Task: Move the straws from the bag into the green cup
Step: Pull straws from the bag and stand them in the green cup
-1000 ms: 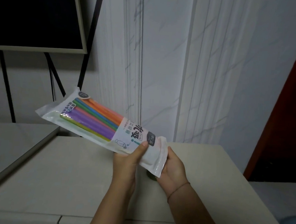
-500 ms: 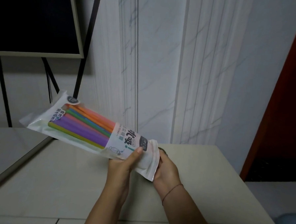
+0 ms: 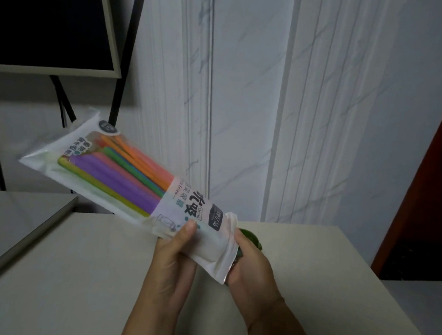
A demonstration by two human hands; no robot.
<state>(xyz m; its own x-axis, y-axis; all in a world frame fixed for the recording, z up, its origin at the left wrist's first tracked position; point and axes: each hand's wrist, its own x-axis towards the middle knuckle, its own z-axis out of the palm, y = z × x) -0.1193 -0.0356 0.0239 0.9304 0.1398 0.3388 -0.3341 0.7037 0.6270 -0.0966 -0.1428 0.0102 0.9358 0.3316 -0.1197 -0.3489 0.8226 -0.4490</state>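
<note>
At the far left we see a dark panel in a pale frame (image 3: 48, 22) on a black stand. Right of it, a long clear-and-white plastic bag (image 3: 187, 206) slants up to the left, held in the air above the pale beige table (image 3: 68, 274). The coloured plastic straws (image 3: 127, 172), purple, orange, green and yellow, lie inside it. The left hand (image 3: 176, 257) grips the bag near its lower end, thumb on the printed front. The right hand (image 3: 253, 269) clutches the bag's crumpled end; we cannot make out its fingertips. Just behind that hand we glimpse the dark green cup (image 3: 253, 239), mostly hidden. At the far right runs a dark red door edge (image 3: 439, 178).
</note>
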